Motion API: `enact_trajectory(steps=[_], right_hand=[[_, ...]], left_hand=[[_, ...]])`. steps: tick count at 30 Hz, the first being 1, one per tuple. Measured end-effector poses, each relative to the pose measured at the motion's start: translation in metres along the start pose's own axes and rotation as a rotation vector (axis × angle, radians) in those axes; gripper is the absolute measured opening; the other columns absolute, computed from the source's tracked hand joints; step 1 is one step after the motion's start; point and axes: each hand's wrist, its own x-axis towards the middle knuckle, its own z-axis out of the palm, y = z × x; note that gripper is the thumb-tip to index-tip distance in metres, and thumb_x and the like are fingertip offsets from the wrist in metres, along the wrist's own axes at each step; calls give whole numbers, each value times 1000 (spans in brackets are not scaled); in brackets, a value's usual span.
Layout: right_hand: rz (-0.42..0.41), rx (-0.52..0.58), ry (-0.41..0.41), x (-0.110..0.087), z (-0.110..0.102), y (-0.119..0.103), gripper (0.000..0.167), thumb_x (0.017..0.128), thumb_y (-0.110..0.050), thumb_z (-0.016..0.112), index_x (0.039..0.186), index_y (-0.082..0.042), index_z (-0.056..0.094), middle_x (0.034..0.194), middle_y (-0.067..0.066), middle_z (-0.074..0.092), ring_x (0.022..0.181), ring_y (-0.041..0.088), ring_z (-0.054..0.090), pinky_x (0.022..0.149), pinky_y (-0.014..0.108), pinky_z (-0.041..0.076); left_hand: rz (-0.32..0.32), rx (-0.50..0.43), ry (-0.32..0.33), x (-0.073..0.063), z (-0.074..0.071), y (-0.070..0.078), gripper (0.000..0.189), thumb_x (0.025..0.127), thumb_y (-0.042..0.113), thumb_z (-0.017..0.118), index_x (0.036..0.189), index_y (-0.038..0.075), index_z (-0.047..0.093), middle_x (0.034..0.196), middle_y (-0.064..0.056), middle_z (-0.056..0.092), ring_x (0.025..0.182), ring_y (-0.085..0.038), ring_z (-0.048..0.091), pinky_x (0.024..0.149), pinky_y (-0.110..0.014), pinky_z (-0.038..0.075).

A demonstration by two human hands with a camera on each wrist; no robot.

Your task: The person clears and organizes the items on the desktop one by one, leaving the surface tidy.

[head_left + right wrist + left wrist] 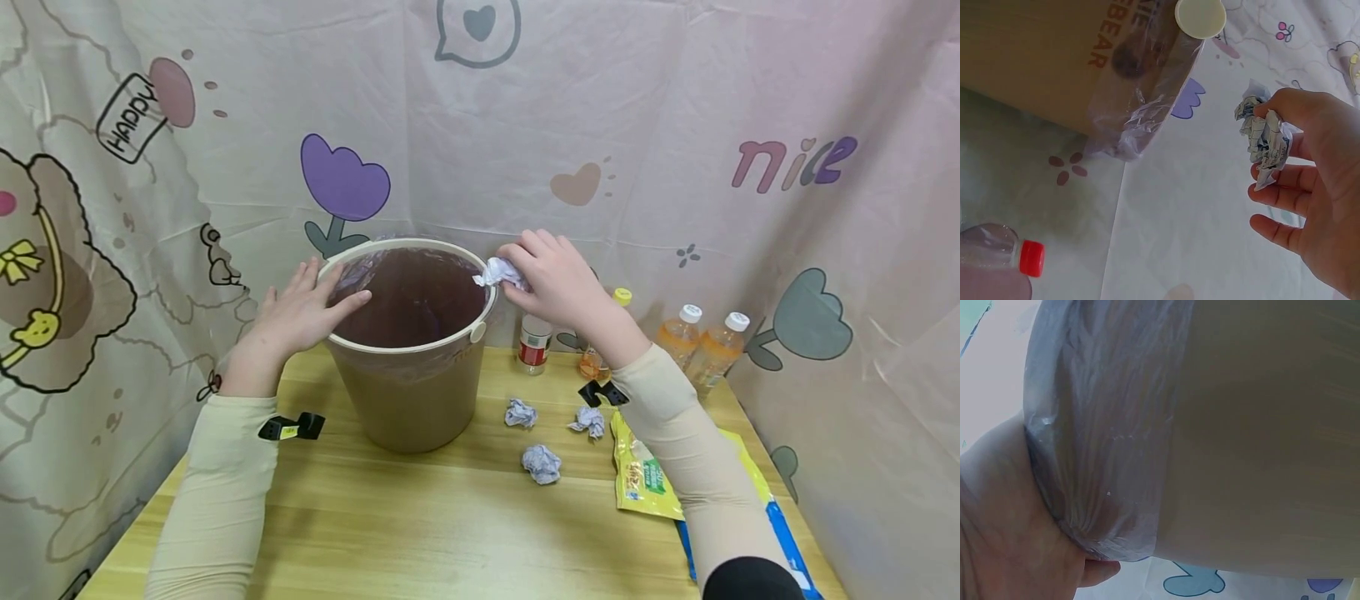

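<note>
A brown trash bin [416, 404] with a cream rim stands on the table, its inside lined by a clear plastic bag [1116, 437] folded over the edge. My left hand [300, 312] rests on the rim's left side, fingers spread and thumb reaching over the opening. At the right side of the rim, my right hand [558, 279] pinches a crumpled piece of paper [1266, 140] between thumb and fingers. Three more crumpled paper balls lie on the table right of the bin: one nearer the bin [521, 413], another by the sleeve [588, 422], the third closer to me [542, 464].
Behind the right arm stand a bottle with a red label [534, 346], a yellow-capped bottle [622, 297] and two white-capped orange bottles [716, 350]. A yellow packet [645, 479] and a blue packet [787, 542] lie under the right forearm. Printed cloth [480, 150] surrounds the wooden table [420, 533].
</note>
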Motion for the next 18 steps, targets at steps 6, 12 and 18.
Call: enact_trajectory(steps=[6, 12, 18], right_hand=[[23, 32, -109, 23, 7, 1, 30, 89, -24, 61, 117, -13, 65, 100, 5, 61, 92, 26, 54, 73, 41, 44], [14, 17, -201, 42, 19, -1, 31, 90, -25, 59, 118, -14, 63, 102, 5, 59, 93, 26, 52, 76, 40, 43], [-15, -46, -248, 62, 32, -6, 30, 89, -26, 57, 116, -13, 62, 102, 6, 57, 96, 27, 52, 76, 40, 42]], left_hand=[[3, 1, 0, 1, 1, 0, 96, 87, 83, 19, 158, 20, 3, 162, -17, -16, 151, -39, -11, 111, -74, -7], [2, -9, -3, 0, 2, 1, 95, 87, 82, 19, 158, 21, 3, 162, -17, -16, 151, -39, -12, 111, -74, -7], [1, -18, -8, -1, 1, 0, 95, 87, 82, 19, 158, 21, 3, 162, -16, -18, 151, -39, -12, 111, -74, -7]])
